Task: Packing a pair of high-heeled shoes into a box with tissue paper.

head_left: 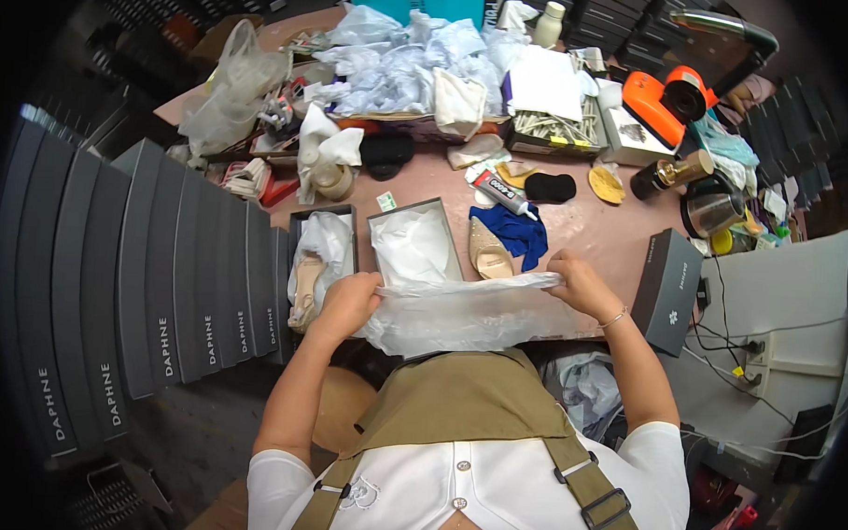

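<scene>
A translucent white plastic bag [459, 319] is stretched between my two hands at the table's near edge. My left hand [351, 303] pinches its left upper corner, and my right hand [580, 287] grips the right one. Just beyond the bag stands a beige, sparkly pointed shoe [488, 251], beside a crumpled dark blue cloth [516, 233]. An open grey shoe box [457, 260] lined with white paper sits past my left hand. Left of it, another box [347, 232] holds white tissue and a beige shoe [305, 289].
Grey shoe boxes [143, 274] are stacked at the left, and one dark box [668, 290] stands at the table's right edge. A glue tube [507, 194] and black pad [550, 187] lie mid-table. Behind are crumpled white tissue [403, 63], an orange tool [652, 105] and a metal jug [713, 208].
</scene>
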Action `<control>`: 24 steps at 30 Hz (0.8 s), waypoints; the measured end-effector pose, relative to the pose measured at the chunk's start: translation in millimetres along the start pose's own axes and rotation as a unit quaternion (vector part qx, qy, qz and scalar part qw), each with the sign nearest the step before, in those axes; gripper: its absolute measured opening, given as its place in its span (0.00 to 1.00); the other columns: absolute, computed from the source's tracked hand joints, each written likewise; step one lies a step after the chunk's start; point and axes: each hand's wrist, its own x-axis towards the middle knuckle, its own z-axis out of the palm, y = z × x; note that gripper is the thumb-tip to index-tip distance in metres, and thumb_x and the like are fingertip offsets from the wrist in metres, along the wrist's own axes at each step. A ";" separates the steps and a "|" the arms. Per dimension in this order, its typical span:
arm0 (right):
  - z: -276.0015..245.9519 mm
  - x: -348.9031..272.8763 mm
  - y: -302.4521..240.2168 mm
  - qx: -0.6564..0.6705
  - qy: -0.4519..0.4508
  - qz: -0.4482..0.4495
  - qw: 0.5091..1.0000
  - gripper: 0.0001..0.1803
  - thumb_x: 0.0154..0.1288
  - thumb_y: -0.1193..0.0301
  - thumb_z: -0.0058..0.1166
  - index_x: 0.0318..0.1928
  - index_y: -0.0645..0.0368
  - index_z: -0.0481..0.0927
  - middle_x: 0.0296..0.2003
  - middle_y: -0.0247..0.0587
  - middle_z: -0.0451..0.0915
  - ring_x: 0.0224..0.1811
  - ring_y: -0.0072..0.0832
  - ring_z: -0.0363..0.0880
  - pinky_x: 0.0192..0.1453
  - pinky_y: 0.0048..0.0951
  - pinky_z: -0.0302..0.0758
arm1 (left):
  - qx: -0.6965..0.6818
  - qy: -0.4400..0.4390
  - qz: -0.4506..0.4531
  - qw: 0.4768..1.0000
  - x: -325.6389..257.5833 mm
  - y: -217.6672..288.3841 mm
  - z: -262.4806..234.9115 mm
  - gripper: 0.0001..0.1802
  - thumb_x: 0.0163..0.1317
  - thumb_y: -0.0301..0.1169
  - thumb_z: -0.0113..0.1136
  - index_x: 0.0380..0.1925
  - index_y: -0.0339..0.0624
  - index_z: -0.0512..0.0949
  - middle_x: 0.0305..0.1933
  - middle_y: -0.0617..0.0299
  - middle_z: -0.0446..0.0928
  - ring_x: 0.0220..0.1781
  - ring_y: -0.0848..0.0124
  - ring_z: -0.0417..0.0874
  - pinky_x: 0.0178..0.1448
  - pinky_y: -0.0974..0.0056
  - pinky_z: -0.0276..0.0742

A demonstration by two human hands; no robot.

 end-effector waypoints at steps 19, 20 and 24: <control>88.7 22.4 26.0 0.577 0.046 0.266 0.771 0.13 0.65 0.70 0.55 0.48 0.62 0.74 0.38 0.34 0.79 0.36 0.19 0.76 0.43 0.23 0.75 | -0.706 0.212 -0.180 0.652 -52.1 -64.3 82.3 0.11 0.64 0.33 0.58 0.41 0.36 0.74 0.37 0.62 0.80 0.36 0.77 0.80 0.42 0.70 0.76; 72.5 25.5 17.2 0.579 0.029 0.273 0.768 0.14 0.64 0.71 0.56 0.48 0.62 0.73 0.39 0.34 0.79 0.37 0.19 0.77 0.44 0.23 0.75 | -0.726 0.143 -0.189 0.645 -57.1 -73.4 73.7 0.15 0.63 0.35 0.60 0.44 0.35 0.75 0.40 0.61 0.80 0.39 0.75 0.81 0.45 0.68 0.77; 62.0 19.6 28.7 0.588 0.028 0.293 0.754 0.14 0.63 0.72 0.57 0.47 0.63 0.74 0.37 0.33 0.79 0.36 0.19 0.77 0.42 0.23 0.75 | -0.737 -0.046 -0.189 0.647 -78.5 -72.2 66.1 0.19 0.63 0.35 0.61 0.49 0.35 0.74 0.46 0.62 0.79 0.47 0.74 0.79 0.51 0.67 0.75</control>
